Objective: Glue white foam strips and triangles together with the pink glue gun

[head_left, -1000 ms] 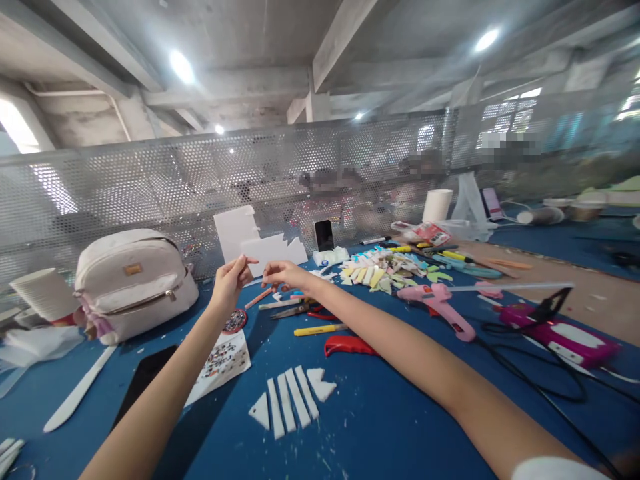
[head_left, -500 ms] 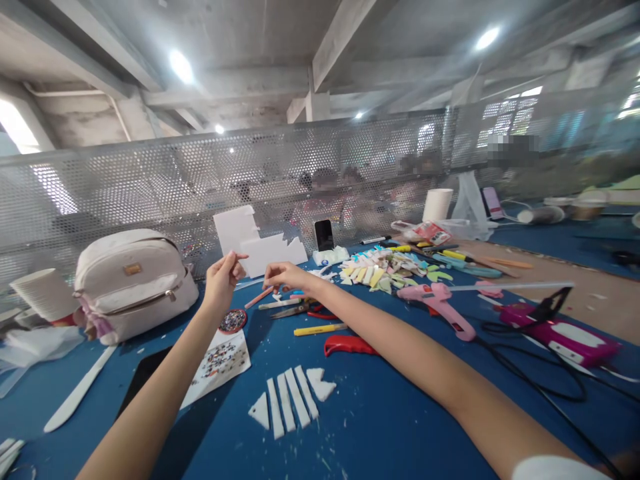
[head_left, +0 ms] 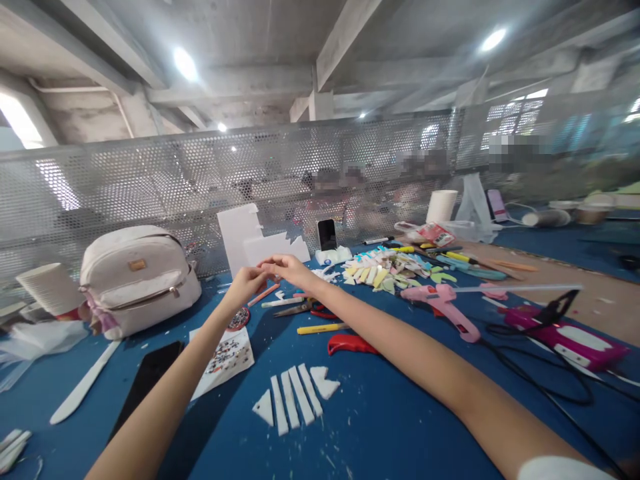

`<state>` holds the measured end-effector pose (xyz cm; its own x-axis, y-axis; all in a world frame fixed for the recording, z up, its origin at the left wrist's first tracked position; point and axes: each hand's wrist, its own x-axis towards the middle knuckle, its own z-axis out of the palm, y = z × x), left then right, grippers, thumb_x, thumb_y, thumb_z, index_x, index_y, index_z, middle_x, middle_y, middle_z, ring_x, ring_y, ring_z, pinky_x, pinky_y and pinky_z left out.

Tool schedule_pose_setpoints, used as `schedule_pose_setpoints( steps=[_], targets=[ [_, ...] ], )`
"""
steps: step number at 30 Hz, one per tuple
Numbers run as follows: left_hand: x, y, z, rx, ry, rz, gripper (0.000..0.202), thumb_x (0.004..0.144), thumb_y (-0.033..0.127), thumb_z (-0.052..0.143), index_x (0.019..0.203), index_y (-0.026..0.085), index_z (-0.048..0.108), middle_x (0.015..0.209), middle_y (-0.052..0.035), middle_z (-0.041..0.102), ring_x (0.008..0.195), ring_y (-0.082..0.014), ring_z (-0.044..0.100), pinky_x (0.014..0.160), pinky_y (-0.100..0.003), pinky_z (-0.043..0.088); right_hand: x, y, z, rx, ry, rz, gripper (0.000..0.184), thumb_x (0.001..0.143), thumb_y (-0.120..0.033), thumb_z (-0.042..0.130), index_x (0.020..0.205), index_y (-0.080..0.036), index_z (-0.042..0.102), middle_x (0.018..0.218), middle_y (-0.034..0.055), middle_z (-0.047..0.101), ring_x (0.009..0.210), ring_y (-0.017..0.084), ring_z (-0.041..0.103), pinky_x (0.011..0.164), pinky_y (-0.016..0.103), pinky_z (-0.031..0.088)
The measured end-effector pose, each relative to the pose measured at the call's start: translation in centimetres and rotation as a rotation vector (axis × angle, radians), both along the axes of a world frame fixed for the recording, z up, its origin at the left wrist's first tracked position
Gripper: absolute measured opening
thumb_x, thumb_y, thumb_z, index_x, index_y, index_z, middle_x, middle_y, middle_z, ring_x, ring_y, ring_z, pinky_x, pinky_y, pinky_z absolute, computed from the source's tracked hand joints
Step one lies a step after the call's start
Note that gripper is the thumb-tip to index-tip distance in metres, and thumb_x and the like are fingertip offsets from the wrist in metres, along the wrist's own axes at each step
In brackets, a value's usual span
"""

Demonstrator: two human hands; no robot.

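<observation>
My left hand (head_left: pixel 246 285) and my right hand (head_left: pixel 291 269) meet at the fingertips above the far side of the blue table. Both are closed in a pinch; whatever lies between the fingers is too small or hidden to make out. Below them are a round container of beads (head_left: pixel 239 319) and a white sheet with scattered small beads (head_left: pixel 231 357). Nearer to me, white foam strips (head_left: pixel 295 397) lie in a fish-bone shape, with a pointed head piece (head_left: pixel 264 407) at left and a notched tail piece (head_left: pixel 324 383) at right.
Right of my hands lie scissors (head_left: pixel 295 309), a yellow cutter (head_left: pixel 320 329), a red-handled tool (head_left: pixel 350 344), foam scraps (head_left: pixel 385 270) and a pink glue gun (head_left: pixel 445 303) with its cable. A white backpack (head_left: pixel 140 283), a black phone (head_left: pixel 145 387) and a white plastic knife (head_left: pixel 85 383) are at left.
My hands were apart, each pinched; now their fingertips have come together, the left hand having moved to the right and down. The view has shifted slightly.
</observation>
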<state>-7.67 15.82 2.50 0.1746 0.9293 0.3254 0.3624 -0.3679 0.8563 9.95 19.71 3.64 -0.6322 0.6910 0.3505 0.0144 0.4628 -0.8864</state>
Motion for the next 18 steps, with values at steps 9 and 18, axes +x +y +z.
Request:
schedule_pose_setpoints(
  steps=[9, 18],
  targets=[
    [0.6, 0.0, -0.3, -0.051, 0.141, -0.036, 0.030, 0.096, 0.042, 0.059, 0.103, 0.013, 0.064, 0.091, -0.0016, 0.066, 0.072, -0.0126, 0.063, 0.063, -0.027, 0.055, 0.3, 0.9, 0.3, 0.093, 0.014, -0.024, 0.025, 0.096, -0.032, 0.064, 0.115, -0.015, 0.064, 0.114, 0.0069, 0.066, 0.095, 0.021, 0.067, 0.081, 0.040, 0.058],
    [0.4, 0.5, -1.2, -0.112, 0.122, -0.077, 0.031, 0.096, 0.042, 0.058, 0.107, 0.014, 0.063, 0.096, -0.0032, 0.066, 0.076, -0.0135, 0.064, 0.068, -0.030, 0.056, 0.2, 0.6, 0.6, 0.064, 0.140, -0.052, 0.024, 0.097, -0.032, 0.062, 0.114, -0.015, 0.063, 0.111, 0.0067, 0.067, 0.092, 0.020, 0.067, 0.079, 0.039, 0.058]
  ],
)
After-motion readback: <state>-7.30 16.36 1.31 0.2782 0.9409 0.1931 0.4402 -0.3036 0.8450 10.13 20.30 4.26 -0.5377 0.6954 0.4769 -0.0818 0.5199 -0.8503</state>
